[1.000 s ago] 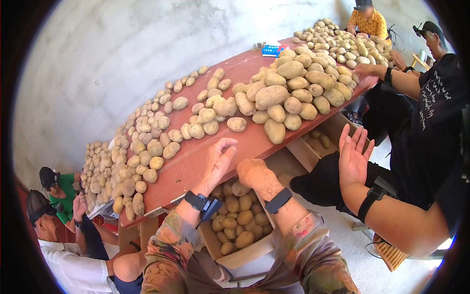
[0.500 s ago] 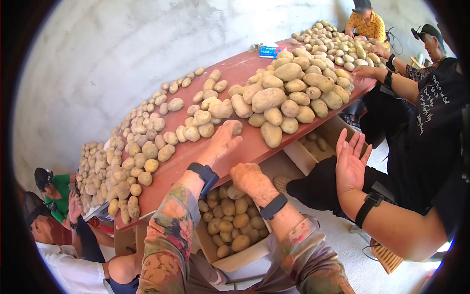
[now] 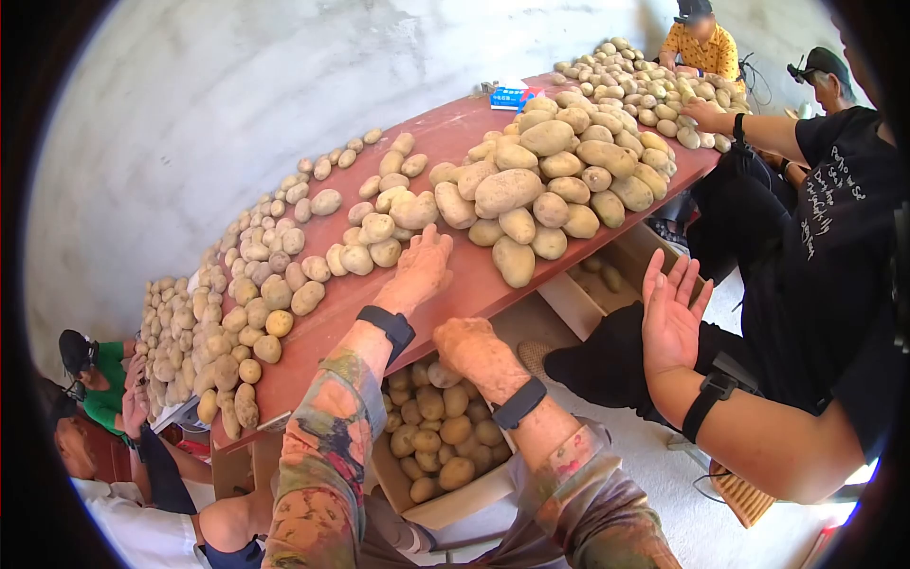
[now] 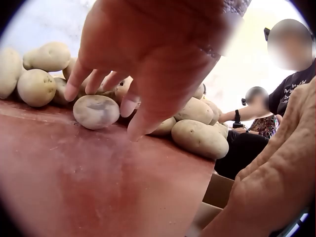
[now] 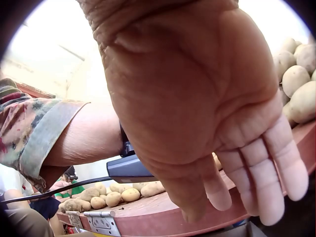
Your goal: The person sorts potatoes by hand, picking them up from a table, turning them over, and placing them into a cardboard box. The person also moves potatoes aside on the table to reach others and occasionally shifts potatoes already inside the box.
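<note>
A single potato (image 4: 96, 112) lies on the red table (image 3: 327, 334) near a heap of potatoes (image 3: 569, 171), beneath the left hand (image 3: 424, 270), whose fingers are parted; contact is unclear. The right hand (image 3: 477, 353), empty with fingers loosely extended, is by the table's edge above a potato-filled box (image 3: 455, 508).

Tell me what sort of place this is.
Probably an indoor potato-sorting spot: potatoes heaped along a red table, a box of them by its near edge, and several people around it.
</note>
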{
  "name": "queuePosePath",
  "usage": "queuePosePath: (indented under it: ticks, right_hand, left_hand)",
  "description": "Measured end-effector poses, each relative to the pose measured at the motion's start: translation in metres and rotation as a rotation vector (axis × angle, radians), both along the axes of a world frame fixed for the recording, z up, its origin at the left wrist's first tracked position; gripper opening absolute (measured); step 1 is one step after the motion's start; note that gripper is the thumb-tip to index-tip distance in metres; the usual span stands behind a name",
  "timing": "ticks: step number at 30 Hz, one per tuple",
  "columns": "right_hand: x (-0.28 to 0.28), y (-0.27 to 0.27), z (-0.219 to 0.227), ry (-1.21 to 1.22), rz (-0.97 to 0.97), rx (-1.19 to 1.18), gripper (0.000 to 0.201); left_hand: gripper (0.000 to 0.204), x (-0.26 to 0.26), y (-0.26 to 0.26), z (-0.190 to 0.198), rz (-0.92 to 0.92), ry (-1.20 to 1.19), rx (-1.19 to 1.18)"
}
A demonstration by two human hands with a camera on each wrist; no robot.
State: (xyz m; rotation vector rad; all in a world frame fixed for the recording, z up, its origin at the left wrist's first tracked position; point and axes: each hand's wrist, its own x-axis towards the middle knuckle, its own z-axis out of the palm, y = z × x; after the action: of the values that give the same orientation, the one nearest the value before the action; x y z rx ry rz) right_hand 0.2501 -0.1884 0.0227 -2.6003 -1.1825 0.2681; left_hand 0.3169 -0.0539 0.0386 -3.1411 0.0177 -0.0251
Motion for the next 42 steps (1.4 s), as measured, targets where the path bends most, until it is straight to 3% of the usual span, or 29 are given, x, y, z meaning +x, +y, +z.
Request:
queuePosePath:
  ticks: [7, 11, 17, 20, 23, 26, 34, 38, 42]
  right_hand:
    - [0.005, -0.003, 0.015, 0.152, 0.071, -0.09, 0.02]
    - [0.005, -0.002, 0.004, 0.031, 0.006, -0.013, 0.018]
    - [0.002, -0.004, 0.01, 0.054, 0.002, -0.081, 0.017]
    - [0.002, -0.006, 0.017, 0.073, 0.011, -0.108, 0.018]
    - [0.002, -0.004, 0.009, 0.048, -0.006, -0.08, 0.019]
    - [0.002, -0.004, 0.005, 0.047, 0.008, -0.06, 0.02]
    - [0.0, -0.002, 0.012, 0.039, 0.005, -0.119, 0.02]
    - [0.001, 0.0, 0.008, 0.023, 0.024, -0.126, 0.02]
    - [-0.002, -0.002, 0.006, -0.018, 0.031, -0.071, 0.019]
  left_hand:
    - [0.044, -0.007, 0.011, -0.001, 0.029, -0.012, 0.052]
    - [0.035, -0.022, 0.02, -0.002, 0.022, -0.049, -0.059]
    - [0.037, -0.066, 0.03, 0.006, 0.02, 0.006, -0.141]
    - [0.038, -0.101, 0.037, 0.011, -0.182, -0.141, -0.34]
    - [0.034, -0.13, 0.026, 0.025, 0.091, 0.13, -0.763]
    - [0.035, -0.161, 0.017, 0.026, 0.202, 0.255, -0.97]
    - [0.035, -0.203, 0.004, -0.016, 0.267, 0.457, -1.04]
    - [0.043, -0.212, 0.008, -0.059, 0.213, 0.34, -1.178]
    - [0.037, -0.217, 0.008, -0.063, 0.28, 0.308, -1.1]
